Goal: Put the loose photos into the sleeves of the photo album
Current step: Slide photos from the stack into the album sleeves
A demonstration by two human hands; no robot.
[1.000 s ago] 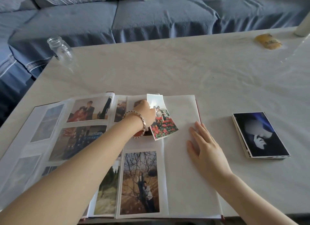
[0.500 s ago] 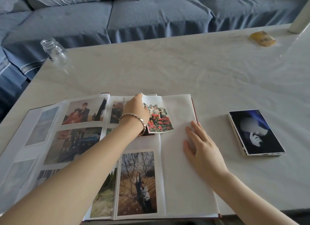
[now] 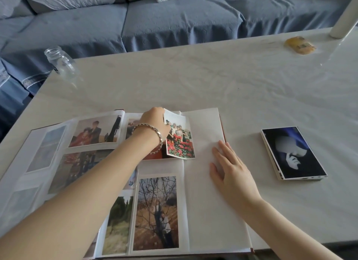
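The photo album [image 3: 205, 211] lies open on the table in front of me, with several photos in its sleeves. My left hand [image 3: 155, 124], a bracelet on its wrist, holds a loose photo [image 3: 180, 141] of people behind red flowers by its top edge, over the upper sleeve of the right page. The photo's top corner curls. My right hand [image 3: 230, 170] rests flat with straight fingers on the blank white part of the right page. A stack of loose photos [image 3: 292, 153] with a dark picture on top lies on the table to the right of the album.
A small empty glass jar [image 3: 61, 63] stands at the table's far left corner. A yellow packet [image 3: 299, 45] lies at the far right, near a white post [image 3: 343, 21]. A blue sofa [image 3: 174, 21] runs behind the table [image 3: 213, 81].
My left hand has moved up the page with the flower photo, which now lies straighter and lower against the sleeve. My right hand stays flat on the page.
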